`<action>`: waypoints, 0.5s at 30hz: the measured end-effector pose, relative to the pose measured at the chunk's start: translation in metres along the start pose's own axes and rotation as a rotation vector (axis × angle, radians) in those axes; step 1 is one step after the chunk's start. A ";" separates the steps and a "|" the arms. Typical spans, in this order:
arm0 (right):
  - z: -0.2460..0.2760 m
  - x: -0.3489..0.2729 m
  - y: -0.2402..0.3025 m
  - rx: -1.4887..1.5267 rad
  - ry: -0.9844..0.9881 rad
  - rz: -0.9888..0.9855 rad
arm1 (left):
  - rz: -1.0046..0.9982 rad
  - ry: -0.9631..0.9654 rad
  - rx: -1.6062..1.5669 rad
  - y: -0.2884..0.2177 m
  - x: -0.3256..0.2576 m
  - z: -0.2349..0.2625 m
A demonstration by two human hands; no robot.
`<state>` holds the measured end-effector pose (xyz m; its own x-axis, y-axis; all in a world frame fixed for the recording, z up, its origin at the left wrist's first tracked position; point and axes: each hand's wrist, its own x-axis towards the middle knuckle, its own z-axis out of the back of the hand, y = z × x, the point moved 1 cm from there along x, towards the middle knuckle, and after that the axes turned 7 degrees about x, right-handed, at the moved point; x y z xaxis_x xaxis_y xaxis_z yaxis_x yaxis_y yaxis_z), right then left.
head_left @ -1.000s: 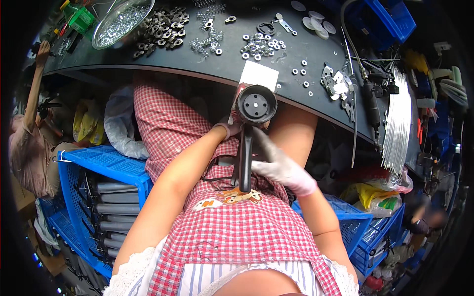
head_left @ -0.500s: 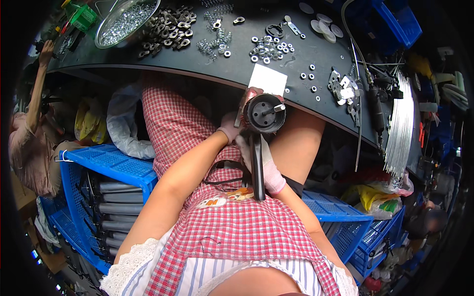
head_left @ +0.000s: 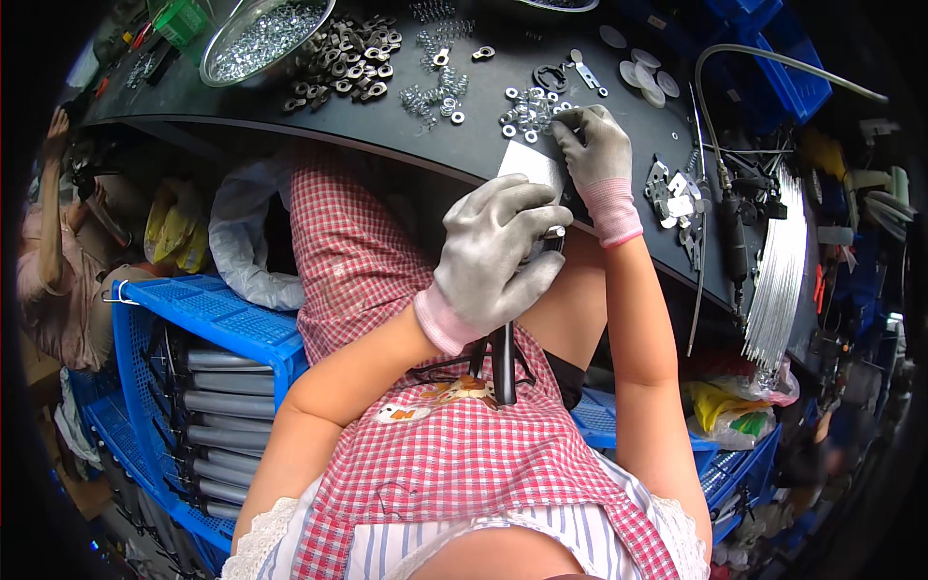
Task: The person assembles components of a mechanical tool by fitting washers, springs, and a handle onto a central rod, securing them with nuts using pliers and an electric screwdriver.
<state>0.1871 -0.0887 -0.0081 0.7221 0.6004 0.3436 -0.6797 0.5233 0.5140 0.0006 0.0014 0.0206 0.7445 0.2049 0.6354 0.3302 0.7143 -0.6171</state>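
Observation:
My left hand [head_left: 488, 256], in a grey-coated glove with a pink cuff, curls over a round black part fitted with a dark tubular handle [head_left: 504, 365]. The glove hides most of that part; a metal pin end [head_left: 555, 232] shows between thumb and fingers. My right hand [head_left: 596, 150], gloved alike, reaches onto the table with bent fingertips drawn together at the edge of a pile of metal nuts [head_left: 528, 112]. What lies between those fingertips is hidden. A white square sheet [head_left: 530, 166] sits at the table edge between my hands.
On the dark table [head_left: 406, 135] lie metal lugs [head_left: 343, 58], springs [head_left: 435, 92], pale discs [head_left: 646, 77], metal brackets [head_left: 677, 198], thin rods [head_left: 778, 261] and a bowl of small parts [head_left: 266, 43]. A blue crate [head_left: 208, 314] holding grey tubes stands left. Another person [head_left: 58, 242] sits far left.
My right hand has left the handle and moved up to the nuts. My left hand has shifted from the side of the round black part to its top, covering it.

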 end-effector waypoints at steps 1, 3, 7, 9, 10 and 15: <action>-0.001 0.001 -0.005 -0.003 0.002 -0.018 | 0.011 -0.014 -0.004 0.002 0.002 -0.006; 0.013 -0.002 0.012 0.156 -0.020 -0.016 | 0.006 -0.003 -0.021 0.012 -0.001 -0.010; 0.068 -0.036 0.068 0.713 0.029 0.133 | -0.046 -0.071 -0.029 0.019 -0.001 -0.015; 0.079 -0.056 0.085 0.763 0.097 0.118 | -0.063 -0.095 -0.005 0.018 -0.002 -0.015; 0.080 -0.061 0.088 0.727 0.121 0.150 | -0.053 -0.092 -0.009 0.018 -0.002 -0.014; 0.077 -0.073 0.094 0.412 0.115 0.298 | -0.036 -0.082 -0.074 0.021 -0.004 -0.013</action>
<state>0.0805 -0.1294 0.0757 0.4704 0.7616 0.4458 -0.7297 0.0516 0.6818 0.0121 0.0070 -0.0005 0.6828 0.2362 0.6914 0.3998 0.6712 -0.6242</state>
